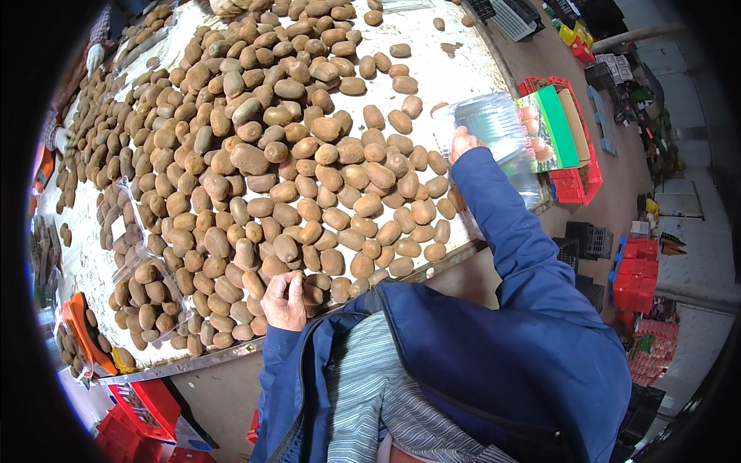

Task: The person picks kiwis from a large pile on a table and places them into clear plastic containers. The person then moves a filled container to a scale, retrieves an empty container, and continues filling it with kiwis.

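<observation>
A wide heap of kiwifruit (249, 159) covers much of a white, worn table (457, 58). My right hand (465, 143) is at a stack of clear plastic punnets (483, 124) near the table's right edge; its fingers are partly hidden, so its grip is unclear. Beside the stack stands a cardboard box (550, 130) with a green edge and printed fruit. My left hand (285, 301) rests at the near edge with curled fingers, next to the kiwifruit; whether something lies within it cannot be made out. Clear plastic with kiwifruit in it (151, 295) lies left of that hand.
An orange and black device (87, 333) stands at the table's near left corner. Red crates (584, 182) are beyond the right edge, others (147, 408) below left. Gloved hands of other people (95, 58) are at the far left and top. Black crates (593, 240) stand on the floor.
</observation>
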Tool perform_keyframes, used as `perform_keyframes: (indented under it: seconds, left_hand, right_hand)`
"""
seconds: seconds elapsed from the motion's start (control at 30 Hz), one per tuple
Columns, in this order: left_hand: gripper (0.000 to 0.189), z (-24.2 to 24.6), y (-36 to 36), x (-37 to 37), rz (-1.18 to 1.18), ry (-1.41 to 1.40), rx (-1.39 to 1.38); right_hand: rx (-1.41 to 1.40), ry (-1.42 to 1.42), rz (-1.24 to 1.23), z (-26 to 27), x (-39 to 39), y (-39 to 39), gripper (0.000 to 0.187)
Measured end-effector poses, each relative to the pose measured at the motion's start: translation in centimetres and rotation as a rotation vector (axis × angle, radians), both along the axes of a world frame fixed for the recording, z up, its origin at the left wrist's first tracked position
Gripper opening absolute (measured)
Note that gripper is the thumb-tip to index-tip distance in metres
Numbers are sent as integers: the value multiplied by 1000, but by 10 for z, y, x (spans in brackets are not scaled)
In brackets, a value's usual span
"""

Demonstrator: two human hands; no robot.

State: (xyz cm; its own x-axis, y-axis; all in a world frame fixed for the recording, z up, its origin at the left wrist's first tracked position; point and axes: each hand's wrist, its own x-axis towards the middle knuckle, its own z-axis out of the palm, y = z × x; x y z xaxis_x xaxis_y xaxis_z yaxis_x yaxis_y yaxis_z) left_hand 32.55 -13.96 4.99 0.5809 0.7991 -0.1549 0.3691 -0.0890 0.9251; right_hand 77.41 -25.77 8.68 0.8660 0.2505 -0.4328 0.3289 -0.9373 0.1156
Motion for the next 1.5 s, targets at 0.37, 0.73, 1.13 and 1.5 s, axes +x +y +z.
perform_keyframes:
  seconds: [0.37, 0.73, 1.13, 1.5]
  left_hand:
    - [10, 1, 0, 3, 2, 18, 4]
    - [12, -1, 2, 3, -13, 2, -38]
    - [32, 20, 66, 6, 108, -386, -326]
    - [73, 1, 158, -86, 262, -597, -877]
  right_hand:
    - [408, -304, -10, -13, 6, -40, 28]
    - [536, -909, 341, 61, 8, -86, 14]
    - [1114, -218, 1243, 97, -191, 0, 22]
    - [1179, 0, 1337, -19, -245, 11, 14]
